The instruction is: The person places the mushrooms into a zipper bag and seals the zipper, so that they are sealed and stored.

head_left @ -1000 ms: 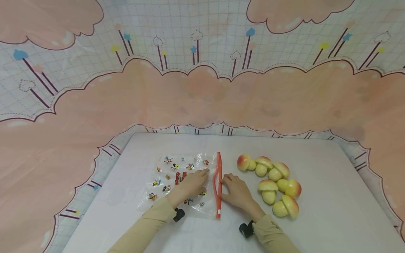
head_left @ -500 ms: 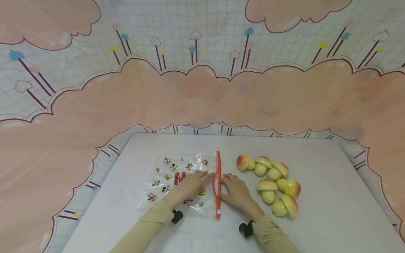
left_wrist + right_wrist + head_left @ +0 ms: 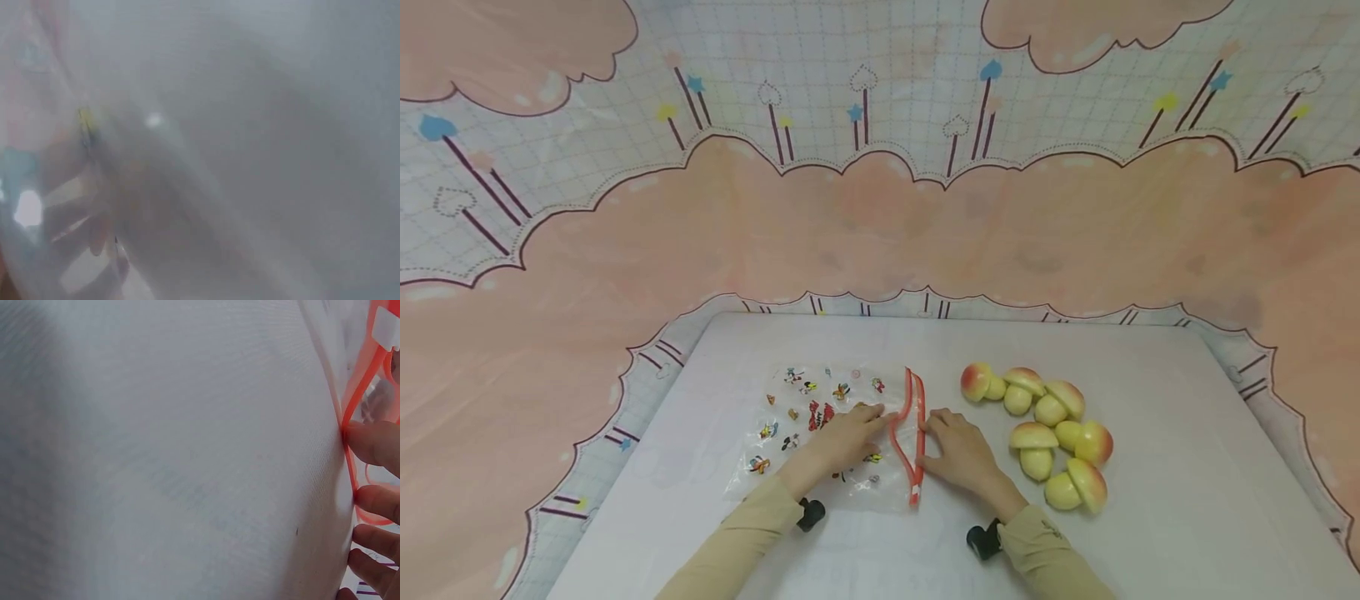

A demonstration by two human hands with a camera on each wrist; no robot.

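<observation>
A clear zip bag (image 3: 842,379) with cartoon prints lies flat on the white table, its red-edged mouth facing right. The two red zip edges (image 3: 921,400) stand apart in the middle. My left hand (image 3: 842,442) rests on the bag's upper layer, index fingertip at the upper red edge. Its wrist view is blurred, with fingers (image 3: 72,194) seen through the plastic. My right hand (image 3: 966,454) presses the lower red edge with spread fingertips. A white slider (image 3: 387,328) sits on the zip in the right wrist view.
Several yellow toy mushrooms (image 3: 1036,450) with reddish caps lie in a cluster just right of my right hand. A patterned cloth (image 3: 880,233) with clouds hangs behind the white table (image 3: 1187,467). Black wrist cameras (image 3: 983,542) sit near both cuffs.
My left hand has shifted slightly left, drawing the upper red edge away from the lower one, so the gap at the mouth is wider. The right hand and the mushrooms stay put.
</observation>
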